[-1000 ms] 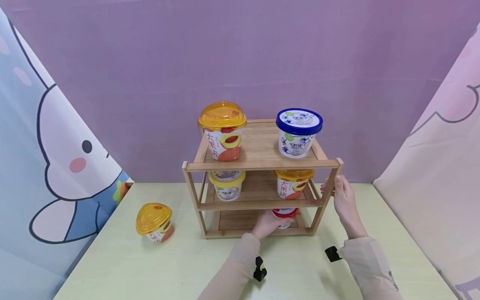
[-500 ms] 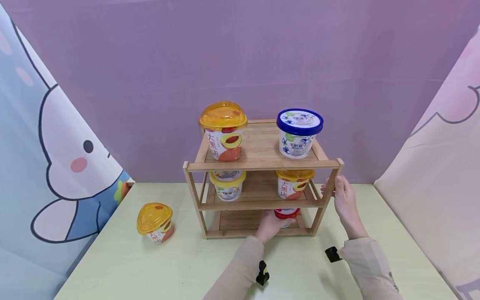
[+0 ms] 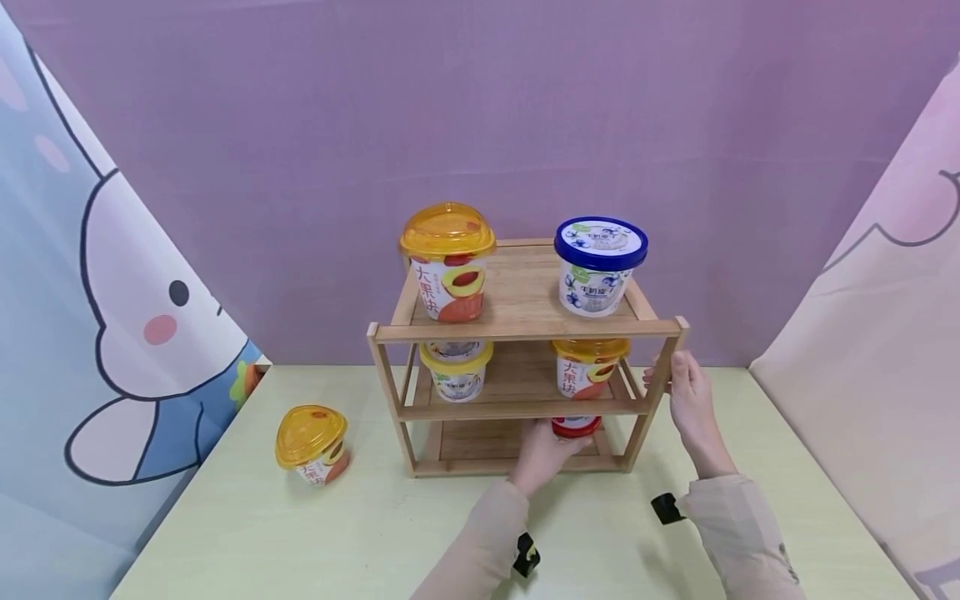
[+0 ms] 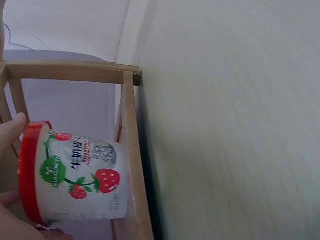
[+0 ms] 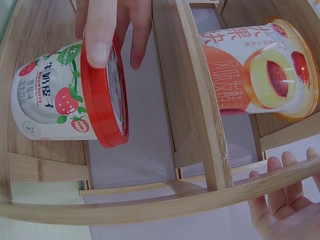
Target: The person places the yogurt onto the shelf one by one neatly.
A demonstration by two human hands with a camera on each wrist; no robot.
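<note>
My left hand (image 3: pixel 546 454) grips a strawberry yogurt tub (image 4: pixel 85 175) by its red lid, on the bottom shelf of a wooden rack (image 3: pixel 525 331). In the right wrist view the same strawberry tub (image 5: pixel 57 97) shows its white side, with the left hand's fingers (image 5: pixel 100 35) over the lid rim. My right hand (image 3: pixel 693 408) holds the rack's right front post, thumb on the near side and fingers behind it. Above, on the middle shelf, stands an orange-lidded fruit yogurt cup (image 3: pixel 588 371), which also fills the right of the right wrist view.
On the top shelf stand an orange-lidded cup (image 3: pixel 450 275) at left and a blue-lidded tub (image 3: pixel 596 275) at right. Yellow-lidded tub (image 3: pixel 457 379) sits middle left, beneath another tub. Another orange-lidded cup (image 3: pixel 311 446) leans on the table (image 3: pixel 360 542) left of the rack.
My left hand has shifted slightly to the right along the bottom shelf with the strawberry yogurt tub, and now covers more of its side. The right hand stays at the post.
</note>
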